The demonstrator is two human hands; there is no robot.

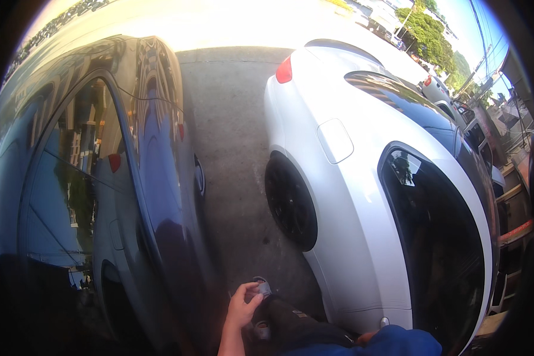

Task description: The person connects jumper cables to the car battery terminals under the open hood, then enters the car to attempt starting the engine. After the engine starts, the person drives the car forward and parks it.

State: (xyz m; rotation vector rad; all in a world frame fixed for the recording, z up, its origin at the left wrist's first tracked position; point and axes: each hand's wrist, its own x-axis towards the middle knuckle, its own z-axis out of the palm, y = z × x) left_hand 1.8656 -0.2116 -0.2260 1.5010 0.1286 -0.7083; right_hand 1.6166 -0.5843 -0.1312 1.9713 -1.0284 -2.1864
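Note:
My left hand (242, 306) hangs low between two parked cars, its fingers loosely curled and the thumb apart from them. Nothing shows in its grasp. Just past the fingertips is one of my grey shoes (263, 288); the other shoe (262, 330) is half in shadow. Only a small patch of my right hand (366, 337) appears beside the blue sleeve (400, 342), and its fingers are hidden. That hand is close to the side of the white car (356, 237). On my left stands a dark, glossy car (160, 196), whose side mirrors the surroundings.
A strip of grey pavement (231, 130) runs between the cars. The white car's black rear wheel (291, 202) borders it on the right. Farther off, a pale vehicle (436, 89) and trees (424, 38) stand at the upper right. Shelving-like clutter (516, 225) lies along the right rim.

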